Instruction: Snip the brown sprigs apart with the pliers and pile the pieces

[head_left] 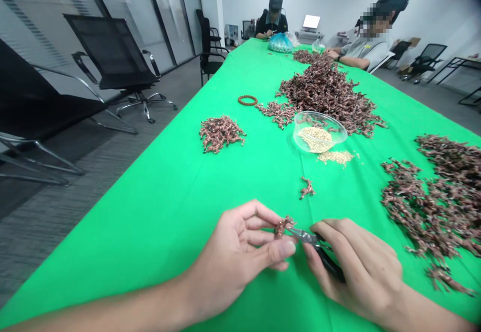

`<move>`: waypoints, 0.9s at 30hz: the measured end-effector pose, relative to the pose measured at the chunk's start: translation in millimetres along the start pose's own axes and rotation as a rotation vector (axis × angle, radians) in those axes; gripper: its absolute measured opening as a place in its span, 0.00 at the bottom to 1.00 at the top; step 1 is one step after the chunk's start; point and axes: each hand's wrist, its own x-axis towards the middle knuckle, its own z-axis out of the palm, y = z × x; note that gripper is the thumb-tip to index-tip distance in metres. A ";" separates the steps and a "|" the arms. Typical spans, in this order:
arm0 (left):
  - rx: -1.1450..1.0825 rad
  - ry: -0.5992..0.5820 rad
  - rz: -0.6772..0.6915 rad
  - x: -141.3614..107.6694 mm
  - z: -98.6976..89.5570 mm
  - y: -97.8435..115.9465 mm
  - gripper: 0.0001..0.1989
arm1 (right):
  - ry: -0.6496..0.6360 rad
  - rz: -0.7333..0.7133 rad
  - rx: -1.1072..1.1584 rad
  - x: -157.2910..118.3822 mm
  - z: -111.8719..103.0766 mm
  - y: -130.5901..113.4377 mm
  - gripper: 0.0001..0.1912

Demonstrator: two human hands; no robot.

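Between the thumb and fingers of my left hand (244,249) is a small brown animal figurine (281,228), apparently a deer. My right hand (358,262) is closed around pliers (328,262) with black handles. The metal jaws of the pliers meet the figurine at its right side; whether they grip a part of it is too small to tell. Just beyond my hands, a single loose figurine (307,188) lies on the green cloth (169,232).
A clear plastic bowl (338,134) holds small gold-coloured pieces, with a spilled heap (336,157) beside it. Figurine piles lie at the left (221,134), centre (326,94) and right (436,207). A brown beaded ring (247,100) lies farther back. Two people sit at the table's far part.
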 end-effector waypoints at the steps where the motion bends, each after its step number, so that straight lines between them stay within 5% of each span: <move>1: 0.001 -0.003 -0.001 0.2 -0.1 -0.5 0.15 | -0.003 0.002 0.009 -0.1 -0.1 -0.1 0.12; 17: 0.003 -0.033 -0.020 0.1 1.0 -0.2 0.16 | 0.006 0.032 0.113 0.9 -0.2 -2.1 0.09; 22: 0.052 -0.016 -0.009 0.5 -1.2 -2.0 0.17 | -0.129 0.242 0.421 9.6 -4.9 -7.5 0.02; 27: 0.118 -0.020 -0.012 1.0 -4.0 -2.0 0.18 | -0.396 0.569 0.709 18.5 -16.9 -9.6 0.16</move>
